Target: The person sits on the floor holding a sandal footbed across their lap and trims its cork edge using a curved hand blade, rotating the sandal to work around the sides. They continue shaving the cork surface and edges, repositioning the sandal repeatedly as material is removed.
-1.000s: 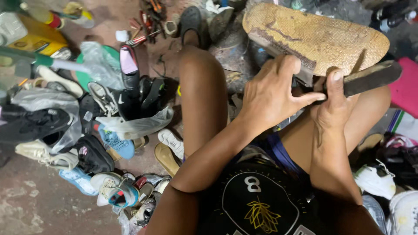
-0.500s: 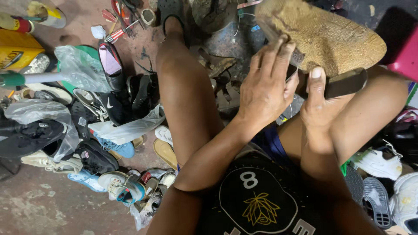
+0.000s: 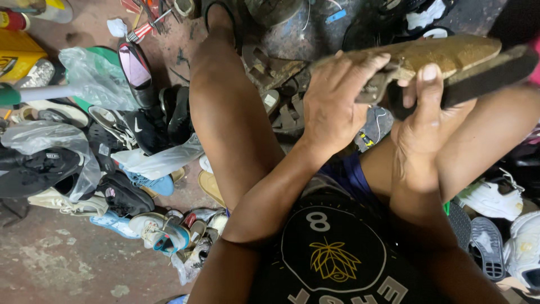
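A stained concrete floor (image 3: 67, 264) is seen below, largely covered on the left by a heap of shoes (image 3: 129, 169): black sneakers, a light blue one, pale ones and a few in clear plastic bags (image 3: 93, 73). A yellow container (image 3: 19, 56) lies at the upper left edge, partly cut off. Between the raised knees, dark scraps and strips (image 3: 281, 107) are scattered on the floor. White sneakers (image 3: 495, 200) and a grey ridged sole are piled at the lower right, cut by the frame.

Held up over the right knee is a worn shoe (image 3: 444, 56), its tan, gritty sole turned upward and a dark sole layer (image 3: 489, 70) parted from it along the edge. The left hand (image 3: 337, 107) is closed around the tan part at its near end, fingers curled over the top. The right hand (image 3: 419, 121) is closed on the dark layer, thumb pressed upright against it. The shoe's far end is cut off at the right edge, and its upper is hidden by both hands. Small tools (image 3: 149, 22) at the top are too blurred to identify.
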Tool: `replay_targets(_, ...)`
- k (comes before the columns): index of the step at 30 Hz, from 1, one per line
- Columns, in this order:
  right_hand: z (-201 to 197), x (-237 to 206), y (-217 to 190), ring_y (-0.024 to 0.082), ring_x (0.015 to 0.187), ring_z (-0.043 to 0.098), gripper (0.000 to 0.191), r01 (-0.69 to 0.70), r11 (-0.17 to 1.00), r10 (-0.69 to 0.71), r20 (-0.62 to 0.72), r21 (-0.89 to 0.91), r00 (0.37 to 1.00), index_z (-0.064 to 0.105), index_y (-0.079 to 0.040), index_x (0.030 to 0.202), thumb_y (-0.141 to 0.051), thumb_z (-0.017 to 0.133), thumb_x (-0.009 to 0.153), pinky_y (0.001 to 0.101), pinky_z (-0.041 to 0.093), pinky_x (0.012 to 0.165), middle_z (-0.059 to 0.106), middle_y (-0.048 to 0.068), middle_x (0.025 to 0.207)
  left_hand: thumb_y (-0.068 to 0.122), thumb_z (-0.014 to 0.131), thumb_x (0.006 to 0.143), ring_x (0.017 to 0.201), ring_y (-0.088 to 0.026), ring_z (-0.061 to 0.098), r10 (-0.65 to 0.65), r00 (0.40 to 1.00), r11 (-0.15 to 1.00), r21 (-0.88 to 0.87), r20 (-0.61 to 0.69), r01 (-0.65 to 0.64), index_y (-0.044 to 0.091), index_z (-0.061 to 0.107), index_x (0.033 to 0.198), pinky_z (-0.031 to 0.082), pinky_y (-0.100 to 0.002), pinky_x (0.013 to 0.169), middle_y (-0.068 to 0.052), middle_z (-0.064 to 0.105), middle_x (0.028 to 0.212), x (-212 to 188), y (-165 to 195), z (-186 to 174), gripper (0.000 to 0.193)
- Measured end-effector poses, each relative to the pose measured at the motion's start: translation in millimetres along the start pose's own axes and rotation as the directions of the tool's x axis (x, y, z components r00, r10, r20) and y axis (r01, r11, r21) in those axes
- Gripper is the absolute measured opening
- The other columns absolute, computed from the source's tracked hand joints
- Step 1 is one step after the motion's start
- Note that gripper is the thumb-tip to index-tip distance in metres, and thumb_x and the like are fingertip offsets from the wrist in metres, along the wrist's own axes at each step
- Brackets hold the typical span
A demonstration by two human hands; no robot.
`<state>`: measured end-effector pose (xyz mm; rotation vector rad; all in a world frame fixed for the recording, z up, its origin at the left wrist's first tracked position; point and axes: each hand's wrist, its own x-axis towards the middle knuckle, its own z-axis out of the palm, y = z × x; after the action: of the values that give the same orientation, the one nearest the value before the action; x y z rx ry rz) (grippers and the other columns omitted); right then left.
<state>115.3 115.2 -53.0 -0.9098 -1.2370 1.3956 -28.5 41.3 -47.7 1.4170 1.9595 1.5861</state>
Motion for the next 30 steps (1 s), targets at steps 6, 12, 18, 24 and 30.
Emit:
replay_targets(6, 8.6, 5.6, -6.8, 0.012, 0.063, 0.043, 0.013, -0.004, 1.000, 0.004, 0.035, 0.014, 0.999, 0.054, 0.000, 0.114, -0.004, 0.066, 0.114, 0.0269, 0.040, 0.062, 0.050, 0.005, 0.079, 0.018, 0.065, 0.103, 0.103, -0.023, 0.067, -0.162, 0.987, 0.973, -0.171, -0.020, 0.156, 0.012, 0.064, 0.125, 0.055, -0.031, 0.093, -0.004, 0.069, 0.112, -3.0, -0.4, 2.8, 0.023)
replay_targets(12, 9.7, 6.2, -11.1, 0.013, 0.061, 0.043, 0.018, -0.020, 0.999, 0.024, 0.088, -0.040, 0.996, 0.057, 0.003, 0.102, -0.005, 0.066, 0.115, 0.0262, 0.040, 0.062, 0.052, 0.007, 0.078, 0.026, 0.061, 0.110, 0.100, -0.020, 0.072, -0.301, 0.953, 0.892, -0.360, -0.020, 0.274, 0.009, 0.069, 0.114, 0.057, -0.029, 0.091, -0.005, 0.072, 0.106, 1.5, 3.1, 5.7, 0.019)
replay_targets(18, 9.9, 18.7, -22.6, 0.015, 0.060, 0.047, 0.027, -0.006, 0.993, 0.019, 0.114, -0.118, 0.993, 0.054, 0.002, 0.098, -0.009, 0.069, 0.118, 0.0298, 0.047, 0.066, 0.053, 0.008, 0.076, 0.028, 0.062, 0.108, 0.091, -0.015, 0.073, -0.298, 0.947, 0.860, -0.397, 0.120, 0.321, 0.007, 0.071, 0.115, 0.057, -0.026, 0.085, -0.005, 0.072, 0.102, 8.6, 8.1, -11.5, 0.024)
replay_targets(24, -8.3, 14.0, -47.0, 0.017, 0.066, 0.054, 0.022, 0.038, 0.979, -0.010, 0.137, -0.200, 0.991, 0.054, 0.001, 0.110, -0.014, 0.066, 0.119, 0.0261, 0.042, 0.061, 0.059, 0.010, 0.081, 0.028, 0.064, 0.109, 0.082, -0.009, 0.068, -0.343, 0.930, 0.831, -0.417, 0.134, 0.367, 0.007, 0.074, 0.114, 0.055, -0.024, 0.079, -0.003, 0.069, 0.092, 5.5, 18.4, -17.7, 0.024)
replay_targets(30, -57.1, -4.0, -82.1, 0.017, 0.077, 0.049, 0.025, -0.003, 0.997, 0.025, 0.278, -0.080, 0.960, 0.053, 0.001, 0.100, -0.012, 0.053, 0.121, 0.0273, 0.042, 0.075, 0.054, 0.012, 0.090, 0.026, 0.062, 0.114, 0.089, -0.004, 0.061, -0.405, 0.892, 0.472, -0.790, 0.201, 0.391, -0.001, 0.070, 0.114, 0.052, -0.025, 0.083, 0.001, 0.070, 0.097, -2.5, 18.6, -5.0, 0.028)
